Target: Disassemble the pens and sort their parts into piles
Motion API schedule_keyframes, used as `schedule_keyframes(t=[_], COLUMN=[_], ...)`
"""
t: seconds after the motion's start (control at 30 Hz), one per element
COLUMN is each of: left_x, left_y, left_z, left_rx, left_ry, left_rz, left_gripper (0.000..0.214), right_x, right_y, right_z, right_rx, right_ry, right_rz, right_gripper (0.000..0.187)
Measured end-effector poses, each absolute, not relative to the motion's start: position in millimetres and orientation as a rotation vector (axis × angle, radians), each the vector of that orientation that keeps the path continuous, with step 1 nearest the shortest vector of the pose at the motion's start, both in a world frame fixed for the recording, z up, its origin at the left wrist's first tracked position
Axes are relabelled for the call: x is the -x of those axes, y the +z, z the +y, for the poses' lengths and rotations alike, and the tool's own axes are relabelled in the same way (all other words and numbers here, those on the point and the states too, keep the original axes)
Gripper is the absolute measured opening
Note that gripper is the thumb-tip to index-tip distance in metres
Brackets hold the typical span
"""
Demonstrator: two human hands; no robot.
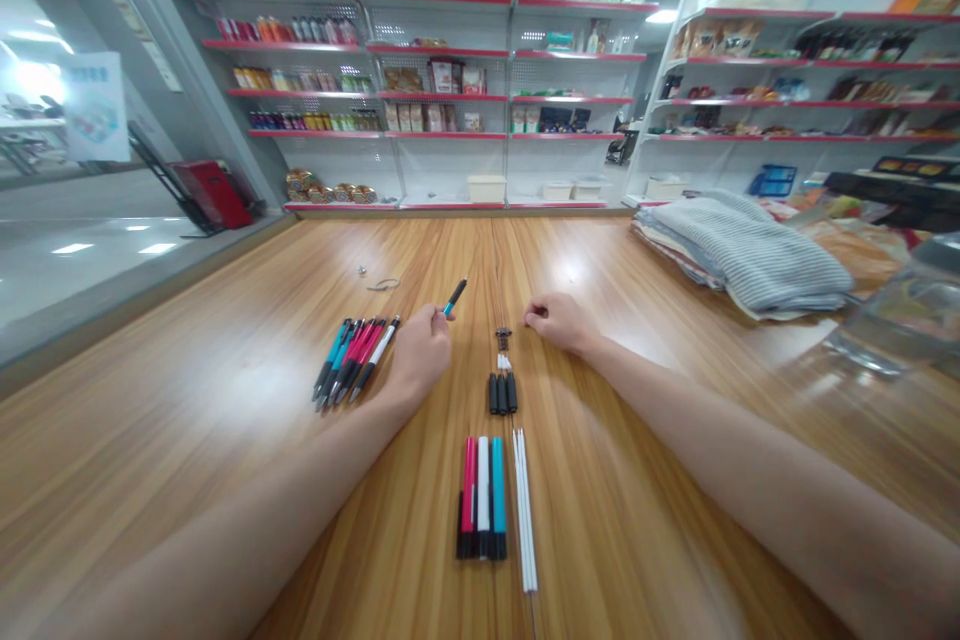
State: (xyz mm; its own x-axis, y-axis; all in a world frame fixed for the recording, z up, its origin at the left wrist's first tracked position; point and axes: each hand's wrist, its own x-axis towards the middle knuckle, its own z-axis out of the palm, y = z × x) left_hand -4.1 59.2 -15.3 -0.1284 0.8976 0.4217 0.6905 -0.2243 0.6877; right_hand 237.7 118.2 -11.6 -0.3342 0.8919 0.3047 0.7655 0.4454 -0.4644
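Observation:
My left hand (421, 350) pinches a blue pen (454, 296), its black end pointing up and away. Curled closed over the wooden table, my right hand (561, 322) hides whatever its fingers may hold. A pile of assembled pens (354, 360) in blue, pink and white lies left of my left hand. Between the hands is a line of pen parts: small dark pieces (502, 336), white tips (503, 361) and black grips (502, 394). Nearer to me lie pink, white and blue pen barrels (483, 490) beside thin white refills (525, 510).
A loose pale band (384, 284) and a tiny shiny piece (362, 271) lie at the far left of the table. Folded striped cloths (750, 250) and a clear container (900, 310) stand on the right. Stocked shelves (442, 136) rise behind the table.

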Motion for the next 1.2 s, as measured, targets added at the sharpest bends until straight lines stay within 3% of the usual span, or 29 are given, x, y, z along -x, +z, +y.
schedule_keyframes(t=[0.7, 1.2], left_x=[4.1, 3.9], left_y=[-10.8, -11.4], left_z=[49.8, 49.1], left_rx=[-2.026, -2.013], left_ry=[1.196, 1.213], left_rz=[1.654, 1.651], left_gripper=[0.027, 0.026], right_x=[-237.7, -235.6], right_y=[-13.5, -10.9], right_z=[105.7, 99.0], right_rx=[1.239, 1.247], right_ry=[0.209, 0.153], right_rz=[-2.261, -2.291], right_gripper=[0.024, 0.017])
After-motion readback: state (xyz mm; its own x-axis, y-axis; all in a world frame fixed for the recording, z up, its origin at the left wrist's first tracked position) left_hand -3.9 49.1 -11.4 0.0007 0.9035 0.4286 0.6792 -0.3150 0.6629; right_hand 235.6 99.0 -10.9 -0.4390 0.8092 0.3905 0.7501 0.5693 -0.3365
